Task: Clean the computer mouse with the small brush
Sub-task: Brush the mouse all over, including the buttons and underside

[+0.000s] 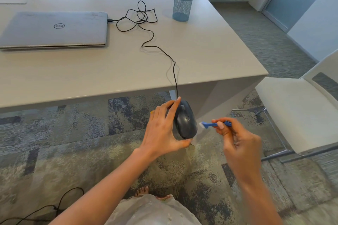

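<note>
A dark grey wired computer mouse (186, 120) is held in the air in front of the table's near edge, buttons and wheel facing up. My left hand (163, 129) grips it from the left side, thumb under its rear end. My right hand (237, 140) pinches a small blue brush (213, 124) by its handle. The brush's white bristle tip points left and sits just beside the mouse's right flank. The mouse's black cable (146, 23) runs up over the table edge and loops to a closed laptop.
A closed grey laptop (53, 29) lies on the pale table (210, 51) at the left. A blue mesh pen cup (182, 6) stands at the back right. A white chair (300, 111) is at the right. Another black cable (60, 204) lies on the patterned carpet.
</note>
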Action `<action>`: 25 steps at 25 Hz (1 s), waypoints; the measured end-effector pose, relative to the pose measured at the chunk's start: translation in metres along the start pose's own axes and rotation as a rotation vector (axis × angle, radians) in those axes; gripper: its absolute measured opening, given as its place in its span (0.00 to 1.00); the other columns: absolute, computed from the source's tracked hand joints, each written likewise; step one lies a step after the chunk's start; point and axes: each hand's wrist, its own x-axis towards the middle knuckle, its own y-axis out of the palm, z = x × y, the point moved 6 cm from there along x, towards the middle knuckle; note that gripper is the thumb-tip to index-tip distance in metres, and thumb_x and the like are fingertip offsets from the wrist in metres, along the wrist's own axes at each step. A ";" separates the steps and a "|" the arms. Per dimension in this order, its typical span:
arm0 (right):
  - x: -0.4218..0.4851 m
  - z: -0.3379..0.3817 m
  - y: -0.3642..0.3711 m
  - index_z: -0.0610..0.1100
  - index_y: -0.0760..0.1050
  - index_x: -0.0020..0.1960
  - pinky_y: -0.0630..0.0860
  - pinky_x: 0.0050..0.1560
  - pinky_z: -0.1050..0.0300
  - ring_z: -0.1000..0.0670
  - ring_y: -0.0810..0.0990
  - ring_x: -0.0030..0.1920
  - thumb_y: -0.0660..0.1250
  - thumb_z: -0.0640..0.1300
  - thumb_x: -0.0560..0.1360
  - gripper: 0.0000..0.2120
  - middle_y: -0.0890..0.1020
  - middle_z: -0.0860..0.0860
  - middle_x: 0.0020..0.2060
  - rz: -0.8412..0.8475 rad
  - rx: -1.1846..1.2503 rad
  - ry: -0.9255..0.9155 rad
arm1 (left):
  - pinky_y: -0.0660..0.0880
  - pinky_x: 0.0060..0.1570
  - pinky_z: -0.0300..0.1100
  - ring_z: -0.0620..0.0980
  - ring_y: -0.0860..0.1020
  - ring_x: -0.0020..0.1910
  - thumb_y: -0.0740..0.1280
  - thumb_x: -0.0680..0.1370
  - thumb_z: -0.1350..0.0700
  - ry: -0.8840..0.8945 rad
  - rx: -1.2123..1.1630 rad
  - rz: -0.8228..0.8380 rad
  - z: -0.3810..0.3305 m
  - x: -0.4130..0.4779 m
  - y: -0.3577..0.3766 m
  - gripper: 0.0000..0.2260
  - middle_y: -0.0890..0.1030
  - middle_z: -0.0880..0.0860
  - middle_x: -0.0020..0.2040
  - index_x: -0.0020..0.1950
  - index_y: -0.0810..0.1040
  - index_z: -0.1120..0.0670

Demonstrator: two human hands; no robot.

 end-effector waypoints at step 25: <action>0.020 -0.044 0.004 0.43 0.79 0.48 0.84 0.46 0.56 0.47 0.88 0.44 0.64 0.42 0.82 0.06 0.85 0.52 0.38 -0.213 0.270 0.436 | 0.64 0.67 0.48 0.52 0.68 0.69 0.76 0.64 0.34 0.043 -0.037 -0.028 -0.007 -0.008 -0.003 0.52 0.67 0.52 0.73 0.80 0.58 0.53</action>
